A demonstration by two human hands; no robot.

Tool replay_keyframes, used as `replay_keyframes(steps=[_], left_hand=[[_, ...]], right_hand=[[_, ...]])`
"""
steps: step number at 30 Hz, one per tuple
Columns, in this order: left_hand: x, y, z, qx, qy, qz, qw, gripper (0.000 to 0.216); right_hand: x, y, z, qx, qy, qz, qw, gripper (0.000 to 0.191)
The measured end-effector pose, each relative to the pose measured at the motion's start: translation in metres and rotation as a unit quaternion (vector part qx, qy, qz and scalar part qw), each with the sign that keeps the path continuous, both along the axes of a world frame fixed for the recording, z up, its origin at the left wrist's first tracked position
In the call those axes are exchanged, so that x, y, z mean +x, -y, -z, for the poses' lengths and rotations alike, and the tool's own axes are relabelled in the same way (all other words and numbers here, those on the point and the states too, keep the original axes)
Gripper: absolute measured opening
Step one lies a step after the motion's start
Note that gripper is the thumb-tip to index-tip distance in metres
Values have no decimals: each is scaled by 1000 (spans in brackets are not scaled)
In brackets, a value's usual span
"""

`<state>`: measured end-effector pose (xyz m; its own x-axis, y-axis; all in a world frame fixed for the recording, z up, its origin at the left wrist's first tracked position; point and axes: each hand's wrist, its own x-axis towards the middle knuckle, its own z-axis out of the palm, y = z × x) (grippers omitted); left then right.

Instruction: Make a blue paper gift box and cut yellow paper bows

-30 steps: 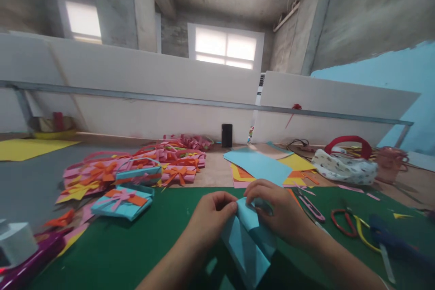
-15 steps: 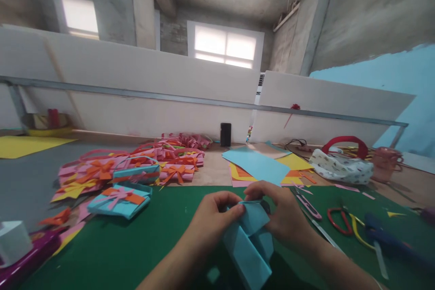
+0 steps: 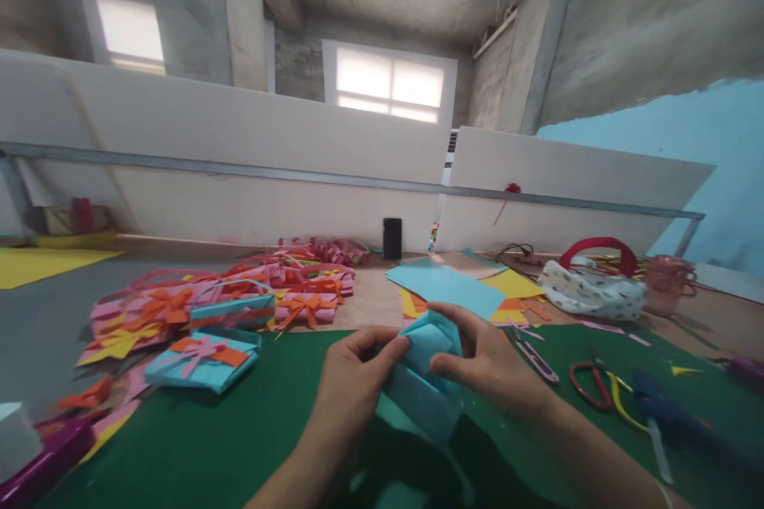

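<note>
Between my hands, above the green mat (image 3: 268, 445), is a folded light-blue paper bag (image 3: 426, 390) with creased flaps at its far end. My left hand (image 3: 358, 382) pinches its left edge between thumb and fingers. On the other side, my right hand (image 3: 486, 358) grips the upper right part, thumb across the front and fingers behind, partly hidden by the paper. A finished-looking blue paper bag (image 3: 203, 358) with an orange band and pink bow lies to the left of my left hand.
Pink paper bags with orange bows (image 3: 239, 294) pile up at the left. Coloured paper sheets (image 3: 447, 286) lie ahead. To the right are a pink cutter (image 3: 540, 362), red-and-yellow-handled pliers (image 3: 590, 386), a blue glue gun (image 3: 674, 413) and a white fabric basket (image 3: 590, 290). A purple tape dispenser (image 3: 48, 453) stands at left.
The blue paper bag has been tipped up and turned, its flaps now standing higher. My right thumb has come round to its front. The view has shifted slightly.
</note>
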<state>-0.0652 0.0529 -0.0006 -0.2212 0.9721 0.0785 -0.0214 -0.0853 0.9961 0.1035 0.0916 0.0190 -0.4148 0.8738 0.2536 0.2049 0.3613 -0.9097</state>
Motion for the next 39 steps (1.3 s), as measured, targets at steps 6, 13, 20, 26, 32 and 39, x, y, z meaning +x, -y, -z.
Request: replay_keyframes(steps=[6, 13, 20, 26, 32, 39], left_hand=[[4, -2, 4, 22, -14, 28, 999, 31], [0, 0, 2, 13, -60, 54, 997, 20], [5, 1, 2, 10, -63, 65, 996, 14], [9, 4, -4, 1, -102, 61, 993, 12], [6, 5, -6, -14, -96, 51, 994, 12], [4, 2, -8, -32, -45, 83, 995, 21]], right_hand=[[-6, 9, 0, 95, 69, 30, 993, 9], [-3, 9, -1, 103, 69, -11, 992, 6], [-4, 11, -5, 104, 95, -1, 990, 14], [-3, 13, 1, 152, 63, 22, 986, 10], [-3, 8, 3, 153, 56, -5, 987, 9], [1, 4, 2, 148, 26, 33, 988, 10]])
